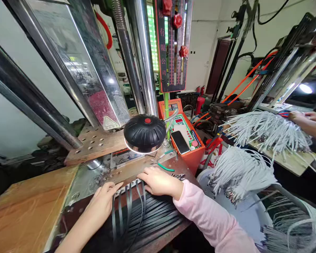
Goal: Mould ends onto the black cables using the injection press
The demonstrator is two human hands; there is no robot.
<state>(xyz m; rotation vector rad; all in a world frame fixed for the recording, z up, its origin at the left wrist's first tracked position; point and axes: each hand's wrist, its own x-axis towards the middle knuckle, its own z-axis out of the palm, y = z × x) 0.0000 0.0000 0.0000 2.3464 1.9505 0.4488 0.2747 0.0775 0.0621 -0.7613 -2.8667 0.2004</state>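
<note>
Nearest me: loose dark flat cables fanned across the bench edge, running under the right forearm. Just past them, five or so dark flat leads hang toward the person from a slotted metal strip on the machine bed, below the lamp.

Left hand: index reaching onto the strip's left end, thumb beside it. Can't tell if it's pinching or only pressing. Right hand: fingers curled down at the right end, by the last leads; fingertips hidden, so can't tell what's gripped.

My take: steady the strip with the left, work leads with the right, one per slot, flat and untwisted. Two on the right bow close together; I'd separate those. Check each end sits fully down, and don't let the sleeve drag the loose ones.

Beyond: green-handled pliers lie just behind the right hand; I'd shift them further off. Then black work lamp, phone on the orange control box. Far right, a co-worker's hand at white cables.
</note>
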